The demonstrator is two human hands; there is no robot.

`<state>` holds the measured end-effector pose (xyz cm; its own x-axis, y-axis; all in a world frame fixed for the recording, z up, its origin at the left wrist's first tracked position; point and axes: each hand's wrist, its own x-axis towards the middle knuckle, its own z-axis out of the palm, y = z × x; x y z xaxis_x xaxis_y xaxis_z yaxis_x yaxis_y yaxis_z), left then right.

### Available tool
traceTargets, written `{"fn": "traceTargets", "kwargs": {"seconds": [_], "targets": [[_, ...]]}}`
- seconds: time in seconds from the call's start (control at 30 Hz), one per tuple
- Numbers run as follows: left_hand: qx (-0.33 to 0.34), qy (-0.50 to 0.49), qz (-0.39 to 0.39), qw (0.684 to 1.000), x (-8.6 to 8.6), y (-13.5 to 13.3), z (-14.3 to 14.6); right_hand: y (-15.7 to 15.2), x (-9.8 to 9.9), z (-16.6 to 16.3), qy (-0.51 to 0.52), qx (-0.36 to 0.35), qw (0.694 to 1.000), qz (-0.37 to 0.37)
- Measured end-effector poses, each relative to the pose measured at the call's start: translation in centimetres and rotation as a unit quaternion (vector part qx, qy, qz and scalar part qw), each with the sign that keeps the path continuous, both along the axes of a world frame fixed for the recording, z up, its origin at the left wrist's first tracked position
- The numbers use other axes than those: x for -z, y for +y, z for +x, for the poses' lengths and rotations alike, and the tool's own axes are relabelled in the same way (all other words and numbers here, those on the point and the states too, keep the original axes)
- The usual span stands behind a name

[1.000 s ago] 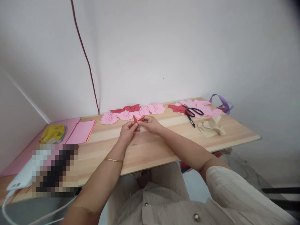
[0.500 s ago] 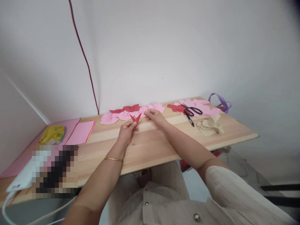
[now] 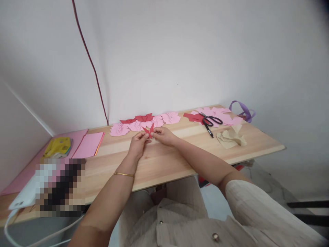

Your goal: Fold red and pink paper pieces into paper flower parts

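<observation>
A small red folded paper piece (image 3: 148,130) with two pointed wings is held above the wooden table (image 3: 164,161). My left hand (image 3: 138,144) pinches its lower left side, and my right hand (image 3: 163,135) pinches its right side. Both hands meet over the middle of the table. Just behind them lies a row of pink cut paper pieces (image 3: 144,126) with red paper pieces (image 3: 138,119) on top, close to the wall.
Black scissors (image 3: 210,122) lie on more pink and red paper at the back right, beside a purple ribbon (image 3: 244,112) and crumpled tan paper (image 3: 230,138). Pink paper sheets (image 3: 88,144) and a yellow pack (image 3: 58,146) lie at the left. A red cable (image 3: 89,65) runs down the wall.
My right hand let go of the red piece and reached toward the pink pieces half a second ago; it is now back pinching the red piece with my left hand.
</observation>
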<state>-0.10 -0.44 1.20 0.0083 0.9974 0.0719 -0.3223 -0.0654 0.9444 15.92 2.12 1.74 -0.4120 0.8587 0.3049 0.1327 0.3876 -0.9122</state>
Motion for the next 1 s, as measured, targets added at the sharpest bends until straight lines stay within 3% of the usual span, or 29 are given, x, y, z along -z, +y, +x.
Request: {"fn": "traceTargets", "kwargs": {"seconds": [0.2,0.43,0.6,0.87,1.0], "targets": [[0.010,-0.033,-0.013,0.999,0.1,0.1,0.0,-0.6,0.2,-0.8,-0.006,0.014,0.999,0.042],[-0.016,-0.024,0.022,0.999,0.3,0.3,0.1,-0.5,0.5,-0.9,0.004,-0.033,0.998,0.059],[-0.011,-0.072,0.002,0.997,0.1,0.2,0.2,-0.3,0.6,-1.3,0.013,-0.044,0.997,0.068],[-0.039,-0.023,0.005,0.999,0.4,0.7,-0.1,-0.5,0.9,-1.4,-0.048,-0.015,0.995,0.089],[-0.029,-0.049,-0.023,0.998,0.5,0.9,-0.4,-0.6,0.9,-1.7,-0.030,-0.009,0.997,0.070]]}}
